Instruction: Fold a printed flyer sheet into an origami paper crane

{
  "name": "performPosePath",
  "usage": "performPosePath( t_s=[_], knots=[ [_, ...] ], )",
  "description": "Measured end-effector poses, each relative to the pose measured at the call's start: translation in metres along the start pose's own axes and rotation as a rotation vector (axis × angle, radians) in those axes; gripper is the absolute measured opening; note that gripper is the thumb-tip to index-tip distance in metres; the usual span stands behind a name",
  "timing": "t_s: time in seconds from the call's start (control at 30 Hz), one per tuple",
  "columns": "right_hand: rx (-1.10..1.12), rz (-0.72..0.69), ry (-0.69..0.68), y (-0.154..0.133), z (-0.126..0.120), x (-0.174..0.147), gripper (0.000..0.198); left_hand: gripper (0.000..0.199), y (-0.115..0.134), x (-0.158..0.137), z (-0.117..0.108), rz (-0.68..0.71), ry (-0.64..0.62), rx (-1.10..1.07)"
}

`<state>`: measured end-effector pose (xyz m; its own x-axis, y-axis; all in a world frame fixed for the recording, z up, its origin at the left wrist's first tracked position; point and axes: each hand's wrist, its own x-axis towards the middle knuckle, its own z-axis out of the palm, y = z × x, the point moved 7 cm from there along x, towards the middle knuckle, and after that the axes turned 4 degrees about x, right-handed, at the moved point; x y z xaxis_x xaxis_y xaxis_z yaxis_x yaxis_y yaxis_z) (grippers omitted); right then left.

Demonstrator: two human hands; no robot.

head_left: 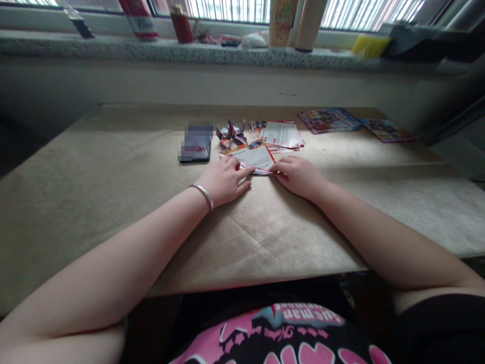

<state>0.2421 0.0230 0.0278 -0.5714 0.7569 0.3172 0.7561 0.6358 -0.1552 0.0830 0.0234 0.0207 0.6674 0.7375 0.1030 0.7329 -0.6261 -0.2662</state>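
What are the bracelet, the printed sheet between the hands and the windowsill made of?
Bracelet: probably metal, silver-coloured and smooth, judging by its bright shine.
Printed sheet: paper or thin card, since it lies thin and its near edge looks folded; whether it's glossy is hard to tell.
Windowsill: perhaps granite, given its grey speckles, though imitation stone is possible.

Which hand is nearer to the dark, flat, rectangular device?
Left. The left hand is right of the device and closer to the person; the right hand is farther right, at the right end of the white printed paper.
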Motion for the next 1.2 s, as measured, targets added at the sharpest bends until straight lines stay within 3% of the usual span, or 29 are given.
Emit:
performPosePath(
  t_s=[0.2,0.4,0.67,1.2],
  knots=[
    [0.025,-0.028,0.022,-0.001,-0.001,-0.001,0.025,0.05,-0.001,0.0,0.0,-0.023,0.056,-0.032],
    [0.037,-0.025,0.018,0.0,0.0,0.0,0.025,0.052,0.004,0.005,0.005,0.095,0.04,-0.124],
    [0.084,-0.002,0.031,0.005,0.001,0.001,0.025,0.055,0.007,0.005,0.003,0.066,0.059,-0.137],
    [0.163,0.108,0.073,0.016,-0.004,-0.001,0.016,0.055,0.016,0.005,-0.001,0.056,0.046,-0.019]
  ],
)
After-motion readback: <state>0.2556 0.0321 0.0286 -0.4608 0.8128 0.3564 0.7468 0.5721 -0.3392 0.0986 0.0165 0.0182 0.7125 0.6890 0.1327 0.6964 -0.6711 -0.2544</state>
